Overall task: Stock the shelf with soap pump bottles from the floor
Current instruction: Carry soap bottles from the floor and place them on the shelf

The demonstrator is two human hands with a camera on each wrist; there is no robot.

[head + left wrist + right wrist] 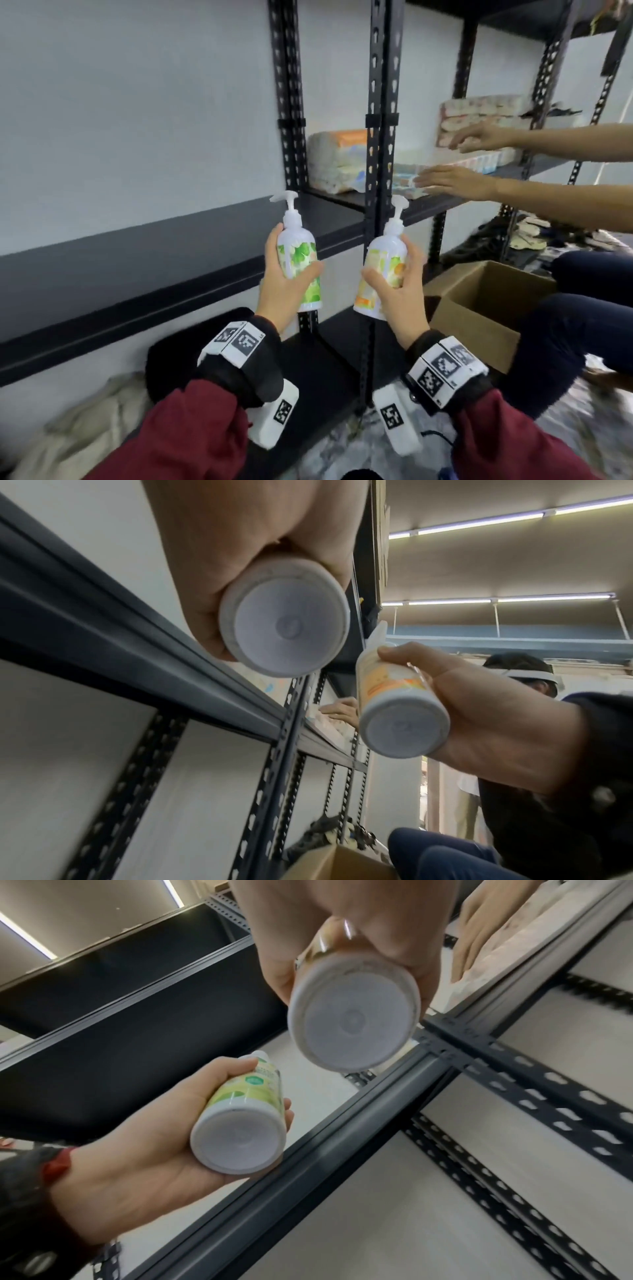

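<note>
My left hand (286,274) grips a white pump bottle with a green leaf label (299,253), held upright in front of the dark shelf board (137,274). My right hand (399,284) grips a second white pump bottle with an orange label (383,263), upright beside the black upright post (380,137). From below, the left wrist view shows the green bottle's round white base (286,627) and the orange bottle (400,718) further right. In the right wrist view the orange bottle's base (354,1018) is near, and the green bottle (240,1123) lies lower left.
Another person's two hands (455,181) reach onto the neighbouring shelf, among packs of tissue (339,161) and small boxes. An open cardboard box (479,301) stands on the floor at right, by that person's knees (575,329). A black cushion (191,346) lies under the shelf.
</note>
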